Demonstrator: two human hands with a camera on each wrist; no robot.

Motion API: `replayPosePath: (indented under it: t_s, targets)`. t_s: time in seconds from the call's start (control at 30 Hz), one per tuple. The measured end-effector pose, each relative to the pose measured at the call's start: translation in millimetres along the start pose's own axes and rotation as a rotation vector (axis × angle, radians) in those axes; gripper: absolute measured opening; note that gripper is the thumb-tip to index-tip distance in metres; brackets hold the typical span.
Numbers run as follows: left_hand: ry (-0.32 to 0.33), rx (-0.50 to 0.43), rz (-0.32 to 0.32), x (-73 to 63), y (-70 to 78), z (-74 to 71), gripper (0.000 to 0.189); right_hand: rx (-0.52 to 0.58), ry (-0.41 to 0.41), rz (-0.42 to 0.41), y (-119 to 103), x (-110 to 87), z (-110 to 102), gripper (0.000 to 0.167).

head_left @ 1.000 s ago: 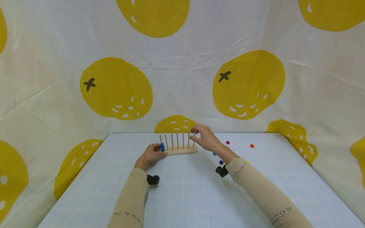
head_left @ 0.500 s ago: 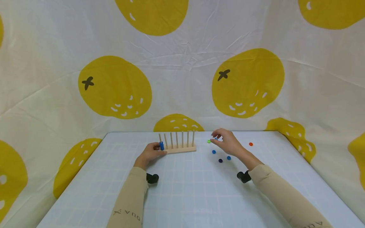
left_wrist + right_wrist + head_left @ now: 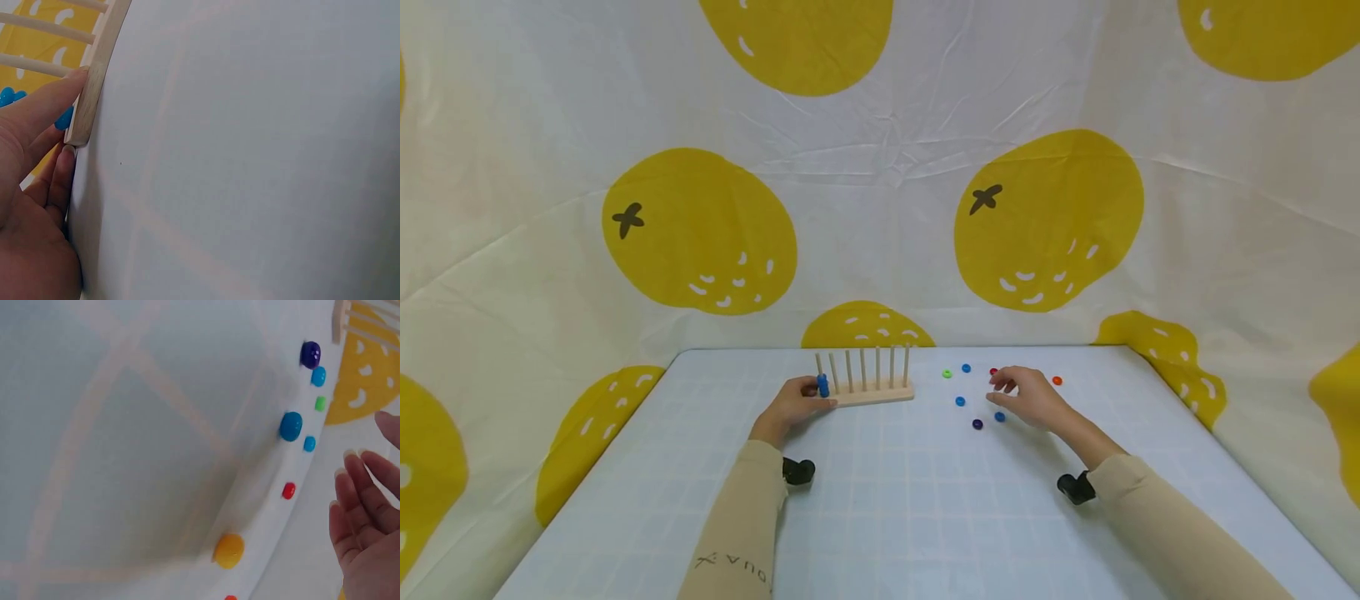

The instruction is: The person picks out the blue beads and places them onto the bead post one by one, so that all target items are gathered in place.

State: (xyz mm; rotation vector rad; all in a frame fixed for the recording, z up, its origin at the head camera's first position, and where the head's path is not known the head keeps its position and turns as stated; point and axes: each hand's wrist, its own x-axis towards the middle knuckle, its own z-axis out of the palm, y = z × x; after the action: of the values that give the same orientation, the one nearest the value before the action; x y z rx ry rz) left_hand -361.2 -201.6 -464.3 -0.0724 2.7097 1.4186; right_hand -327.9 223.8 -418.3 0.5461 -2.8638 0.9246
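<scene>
My left hand (image 3: 792, 404) holds the left end of a wooden peg rack (image 3: 876, 396). In the left wrist view its thumb (image 3: 53, 94) lies along the base while other fingers reach round the end. Blue beads (image 3: 823, 385) are stacked on the leftmost peg; the other pegs are bare. Over the right part of the table, my right hand (image 3: 1033, 400) hovers with loosely bent, parted fingers and nothing between them. Close to it lie a red bead (image 3: 993, 372) and a blue bead (image 3: 1000, 417). A yellow bead (image 3: 229, 551) shows in the right wrist view, hidden in the head view.
Between rack and right hand are scattered a green bead (image 3: 947, 374), two more blue beads (image 3: 966, 367) and a dark purple bead (image 3: 977, 424). An orange bead (image 3: 1057, 380) lies farther right. Behind the pale table (image 3: 880, 500) hangs a fruit-print cloth (image 3: 880, 217).
The right hand has drawn away from the rack's right-hand pegs, rightward over the beads, uncovering the green and blue ones. The left hand keeps its hold on the rack.
</scene>
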Motion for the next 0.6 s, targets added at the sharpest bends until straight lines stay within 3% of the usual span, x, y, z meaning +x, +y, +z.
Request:
replayPosePath:
  t_s: [0.37,0.6]
  targets:
    - [-0.005,-0.007,0.014,-2.8,1.2,0.0,0.066,0.011,-0.106,0.134,21,-9.2,9,0.024]
    - [-0.008,-0.020,0.014,-1.9,0.6,-0.5,0.067,0.039,-0.143,0.129,23,-15.4,11,0.023]
